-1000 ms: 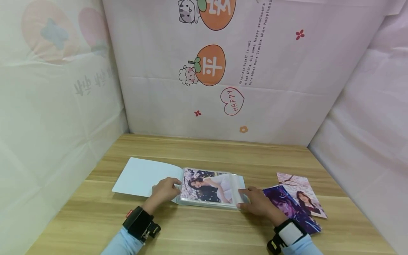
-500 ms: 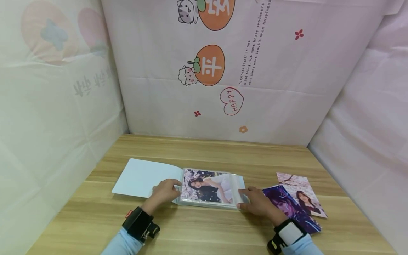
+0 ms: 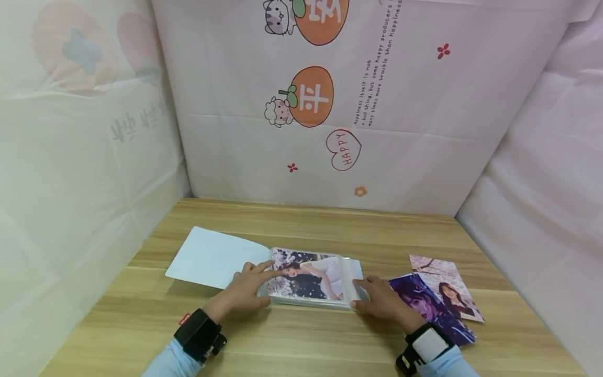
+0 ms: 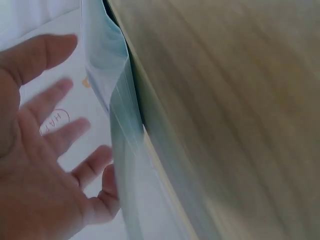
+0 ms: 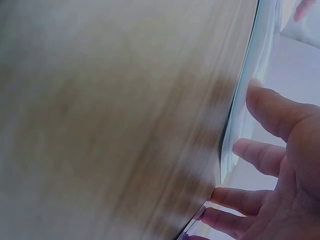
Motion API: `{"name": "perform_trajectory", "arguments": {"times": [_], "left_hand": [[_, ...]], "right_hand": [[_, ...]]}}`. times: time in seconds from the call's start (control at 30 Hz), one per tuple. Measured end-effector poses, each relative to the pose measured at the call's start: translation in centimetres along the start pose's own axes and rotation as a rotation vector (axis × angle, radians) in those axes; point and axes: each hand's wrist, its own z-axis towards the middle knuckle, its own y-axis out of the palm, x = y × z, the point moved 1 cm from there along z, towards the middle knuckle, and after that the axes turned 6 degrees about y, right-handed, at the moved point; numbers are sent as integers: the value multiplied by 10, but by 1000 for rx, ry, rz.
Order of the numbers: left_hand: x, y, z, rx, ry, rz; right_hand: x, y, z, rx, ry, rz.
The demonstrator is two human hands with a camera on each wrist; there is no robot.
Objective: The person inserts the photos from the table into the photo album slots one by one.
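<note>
A photo album with a pale blue cover opened out to the left lies on the wooden table. Its top clear sleeve shows a photo of a person in white among blossoms. Over the album's spine side is my left hand, fingers spread and nearly straight above the photo's left end. In the left wrist view that hand appears beside the album's edge, gripping nothing. My right hand rests on the album's right end, thumb and fingertips at the sleeve's edge. The right wrist view shows its fingers extended along that edge.
Right of the album lie two loose photos, a purple one overlapping a pink blossom portrait. White printed cloth hangs behind the wooden table and along both sides.
My left hand has shifted onto the photo's left end and spread its fingers. The open cover's outer edge has risen slightly. My right hand stays in place.
</note>
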Motion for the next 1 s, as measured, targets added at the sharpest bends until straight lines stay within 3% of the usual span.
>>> {"name": "perform_trajectory", "arguments": {"times": [0.17, 0.3, 0.4, 0.67, 1.0], "left_hand": [[6, 0, -1, -131, 43, -18], [10, -2, -1, -173, 28, -19], [11, -4, 1, -150, 22, -8], [5, -3, 6, -7, -26, -14], [3, -3, 6, 3, -46, -47]], "right_hand": [[-4, -2, -3, 6, -3, 8], [-6, -2, -3, -4, 4, 15], [-5, -1, -3, -9, 5, 13], [-4, -3, -2, -9, 11, -2], [-3, -2, -2, -12, 7, -9]]}}
